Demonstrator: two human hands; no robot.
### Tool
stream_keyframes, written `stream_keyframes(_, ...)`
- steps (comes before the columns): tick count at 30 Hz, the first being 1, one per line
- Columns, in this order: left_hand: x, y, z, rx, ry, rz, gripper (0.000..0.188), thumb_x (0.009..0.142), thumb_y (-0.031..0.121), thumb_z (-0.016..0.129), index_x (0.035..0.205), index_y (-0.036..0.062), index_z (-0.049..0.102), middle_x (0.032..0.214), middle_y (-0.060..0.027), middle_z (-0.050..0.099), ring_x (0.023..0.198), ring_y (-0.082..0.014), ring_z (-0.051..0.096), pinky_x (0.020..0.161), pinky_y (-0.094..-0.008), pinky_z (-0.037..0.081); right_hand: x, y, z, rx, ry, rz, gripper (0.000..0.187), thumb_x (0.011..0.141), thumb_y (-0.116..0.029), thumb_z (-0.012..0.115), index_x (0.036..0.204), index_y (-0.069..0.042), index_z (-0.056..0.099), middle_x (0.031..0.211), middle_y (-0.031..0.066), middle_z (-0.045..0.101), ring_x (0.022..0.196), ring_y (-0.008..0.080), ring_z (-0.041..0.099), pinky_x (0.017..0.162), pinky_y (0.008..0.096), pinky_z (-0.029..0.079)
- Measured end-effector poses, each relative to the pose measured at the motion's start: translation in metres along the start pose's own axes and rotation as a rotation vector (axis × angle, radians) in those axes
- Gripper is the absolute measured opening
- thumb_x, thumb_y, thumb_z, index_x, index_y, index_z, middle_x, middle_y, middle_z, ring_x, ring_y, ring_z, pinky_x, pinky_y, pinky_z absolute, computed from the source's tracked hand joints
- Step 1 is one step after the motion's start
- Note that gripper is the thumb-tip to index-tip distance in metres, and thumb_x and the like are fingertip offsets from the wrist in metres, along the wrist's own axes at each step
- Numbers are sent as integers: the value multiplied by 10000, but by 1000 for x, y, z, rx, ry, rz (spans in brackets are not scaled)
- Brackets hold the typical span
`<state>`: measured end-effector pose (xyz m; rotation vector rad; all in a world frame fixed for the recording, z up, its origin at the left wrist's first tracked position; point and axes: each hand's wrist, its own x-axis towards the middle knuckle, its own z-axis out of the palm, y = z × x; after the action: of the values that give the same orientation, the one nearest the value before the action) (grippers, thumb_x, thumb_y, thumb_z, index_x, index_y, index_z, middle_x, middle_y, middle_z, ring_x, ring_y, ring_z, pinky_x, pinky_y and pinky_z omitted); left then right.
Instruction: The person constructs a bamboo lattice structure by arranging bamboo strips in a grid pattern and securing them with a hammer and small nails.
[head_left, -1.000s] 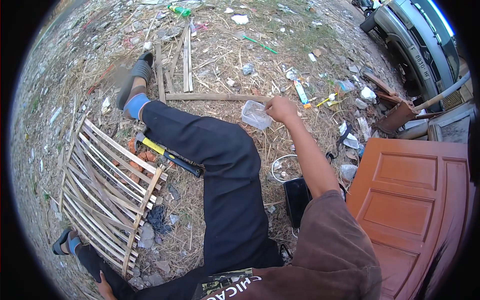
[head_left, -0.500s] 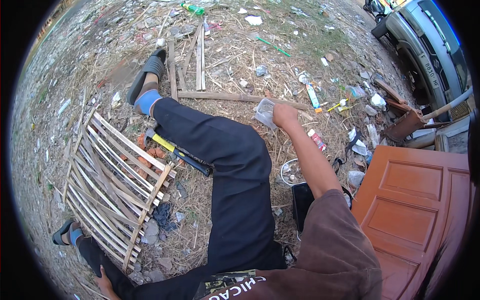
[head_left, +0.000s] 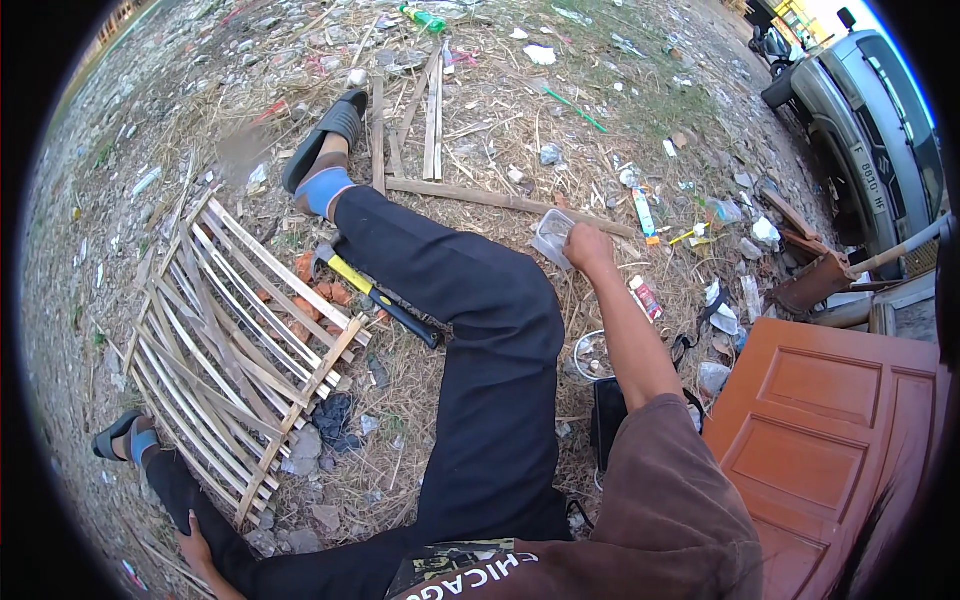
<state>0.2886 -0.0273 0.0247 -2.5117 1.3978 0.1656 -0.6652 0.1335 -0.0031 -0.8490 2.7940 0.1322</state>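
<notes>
My right hand (head_left: 589, 247) is closed at the near right side of a small clear plastic container (head_left: 553, 236), which is tilted in front of my right knee. The fingertips and the container's contents do not show clearly. At the lower left, my left hand (head_left: 196, 550) lies on my left lower leg, with no object in it and its fingers partly hidden. Between my legs a slatted wooden frame (head_left: 225, 345) rests on the ground. A claw hammer (head_left: 378, 296) with a yellow and black handle lies between that frame and my right leg.
Loose wood strips (head_left: 433, 120) and a long plank (head_left: 500, 196) lie beyond my right foot. Red brick pieces (head_left: 305, 300) sit under the frame. To the right are a brown panelled door (head_left: 810, 430), a black bag (head_left: 606, 420), scattered litter and a parked vehicle (head_left: 870, 150).
The whole view has shifted slightly, so most things appear farther right. My right hand stays closed at the container, and my left hand still rests on my leg.
</notes>
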Motion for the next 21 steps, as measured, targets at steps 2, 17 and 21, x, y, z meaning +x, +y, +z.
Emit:
stream_keyframes(2,-8,6,-6,-7,2,-2,1028,850,753,525,1465,-57,379,1415,-308,492,1322,-445,471,1099,-483,364,-7,-10,-14,-59,-59,-24,279,826,-173,653,1058,-30,716,1105,214,709,1033,360,693,882,459,558)
stream_keyframes(17,-62,59,-21,-132,464,223,589,880,339,714,1322,-8,537,1282,-243,602,1207,-415,551,1039,-480,410,-50,-52,-90,910,32,-307,158,881,-111,688,969,21,684,813,43,715,689,71,598,614,229,433)
stream_keyframes(21,-166,173,-30,-937,339,467,292,890,95,694,1162,10,630,1114,-131,653,1075,-247,616,929,-367,464,-162,-185,-105,1231,-169,-527,177,889,-59,712,1026,-19,607,812,2,691,649,18,513,579,192,352)
